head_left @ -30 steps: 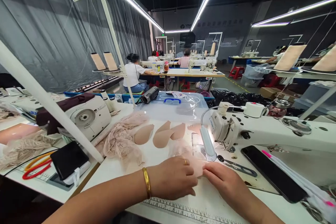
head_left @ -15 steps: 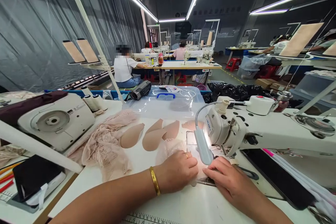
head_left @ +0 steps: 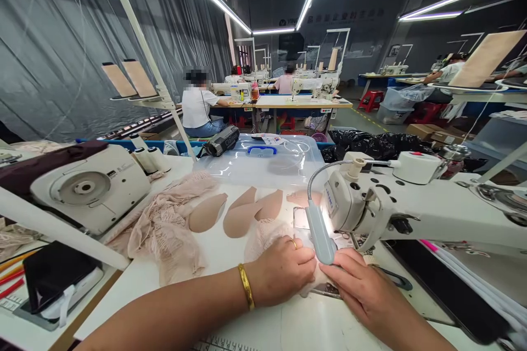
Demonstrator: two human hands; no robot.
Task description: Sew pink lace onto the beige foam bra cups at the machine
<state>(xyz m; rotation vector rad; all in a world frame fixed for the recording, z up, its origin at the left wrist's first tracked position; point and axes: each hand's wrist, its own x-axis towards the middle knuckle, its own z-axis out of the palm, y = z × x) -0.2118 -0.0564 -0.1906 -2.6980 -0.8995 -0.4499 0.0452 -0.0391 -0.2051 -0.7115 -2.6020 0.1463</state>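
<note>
My left hand point(head_left: 284, 270), with a gold ring and bangle, lies curled and pressed down on a pale pink lace piece point(head_left: 263, 233) on the white sewing table point(head_left: 230, 263). Close beside it, my right hand point(head_left: 362, 288) presses the same fabric flat just in front of the needle area. The white sewing machine point(head_left: 411, 208) stands over both hands, and its small lamp point(head_left: 319, 233) shines on them. The fingertips of both hands are partly hidden under the lamp. Beige foam cups point(head_left: 247, 214) lie just beyond the hands.
A heap of pink lace point(head_left: 164, 230) lies at the left beside another machine point(head_left: 86, 189). A clear plastic box point(head_left: 263, 162) sits behind the cups. A black phone point(head_left: 53, 274) lies at left. Other people sit at sewing tables point(head_left: 300, 103) further back.
Both hands have slid the fabric forward, away from me and under the machine's lamp. The view has shifted closer to the machine.
</note>
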